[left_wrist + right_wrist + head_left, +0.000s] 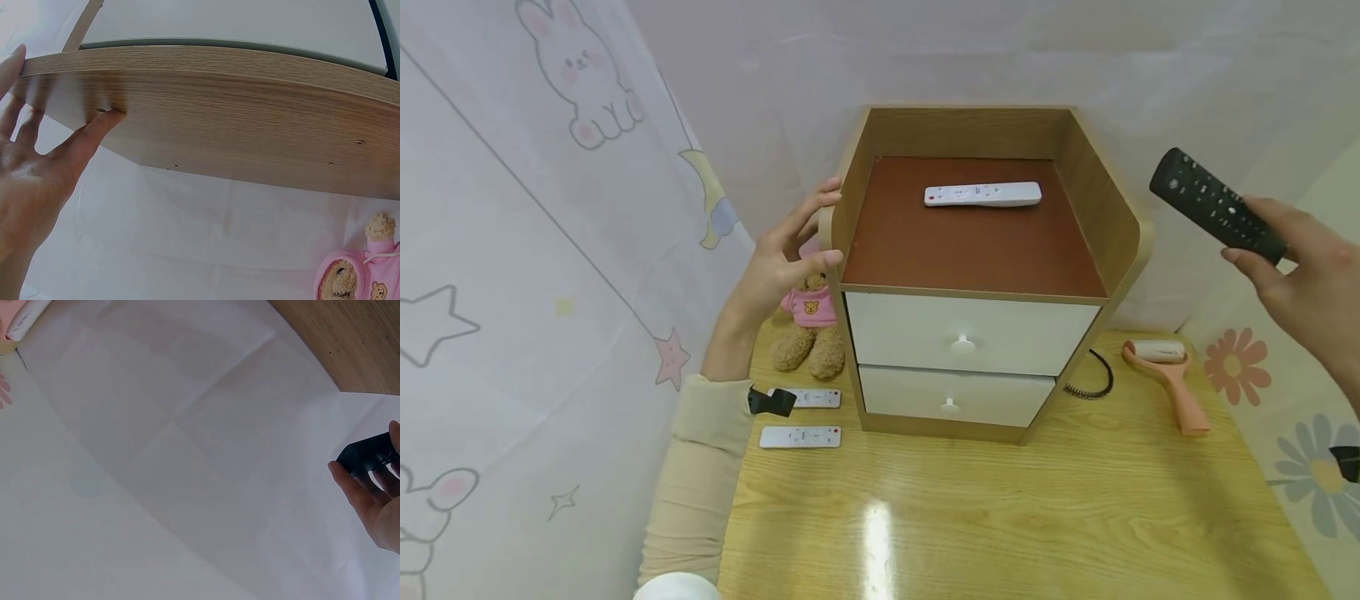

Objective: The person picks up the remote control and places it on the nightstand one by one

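Observation:
A small wooden cabinet (973, 287) with two white drawers stands on the table, both drawers closed. My left hand (790, 250) touches its left side panel (250, 119), fingers extended and the thumb apart from them. To the right of the cabinet, my right hand (1303, 258) holds a black remote control (1217, 204) by one end, raised in the air with its buttons facing up. In the right wrist view only part of that remote (369, 453) shows between thumb and fingers. A white remote control (982, 194) lies on the cabinet's brown top.
A teddy bear in pink (811, 321) sits left of the cabinet. Two white remotes, one behind the other (801, 437), lie before it. On the right are a lint roller (1172, 383) and a black coiled cord (1097, 383). Printed curtains (550, 292) flank the wooden table (970, 517).

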Demonstrator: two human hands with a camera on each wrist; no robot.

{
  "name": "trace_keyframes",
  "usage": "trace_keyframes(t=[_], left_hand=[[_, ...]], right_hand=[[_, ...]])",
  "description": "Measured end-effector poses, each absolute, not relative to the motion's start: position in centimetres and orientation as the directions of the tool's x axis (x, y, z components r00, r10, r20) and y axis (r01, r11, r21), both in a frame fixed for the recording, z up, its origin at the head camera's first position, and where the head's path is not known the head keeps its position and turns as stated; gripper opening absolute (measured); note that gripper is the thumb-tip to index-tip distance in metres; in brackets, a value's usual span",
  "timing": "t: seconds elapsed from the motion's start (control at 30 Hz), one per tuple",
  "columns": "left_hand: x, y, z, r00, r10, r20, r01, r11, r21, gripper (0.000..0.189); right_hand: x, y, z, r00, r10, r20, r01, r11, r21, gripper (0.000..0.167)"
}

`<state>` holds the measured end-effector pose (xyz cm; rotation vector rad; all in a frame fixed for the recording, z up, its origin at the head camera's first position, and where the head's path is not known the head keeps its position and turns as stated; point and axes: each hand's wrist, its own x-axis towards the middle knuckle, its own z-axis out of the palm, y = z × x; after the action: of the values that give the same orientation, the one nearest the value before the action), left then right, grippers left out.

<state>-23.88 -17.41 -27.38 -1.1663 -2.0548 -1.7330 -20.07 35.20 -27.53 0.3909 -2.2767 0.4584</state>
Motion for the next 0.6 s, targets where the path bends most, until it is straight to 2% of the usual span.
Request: trace_keyframes(t=[0.3,0.6], left_hand=[[-24.0,-17.4,-27.3,-0.664,0.433,0.61,0.672,-0.013,0.74,0.058],[-23.9,-17.3,-27.3,-0.666,0.429,0.61,0.672,-0.01,0.741,0.057]], right_hand=[[-20.5,34.7,-26.0,-0.609,-0.144,0.78,-0.498,0.835,-0.235,0.069],[-20.7,33.6,-24.0,-0.583,-0.183,0.791,-0.538,0.817,-0.208,0.069]])
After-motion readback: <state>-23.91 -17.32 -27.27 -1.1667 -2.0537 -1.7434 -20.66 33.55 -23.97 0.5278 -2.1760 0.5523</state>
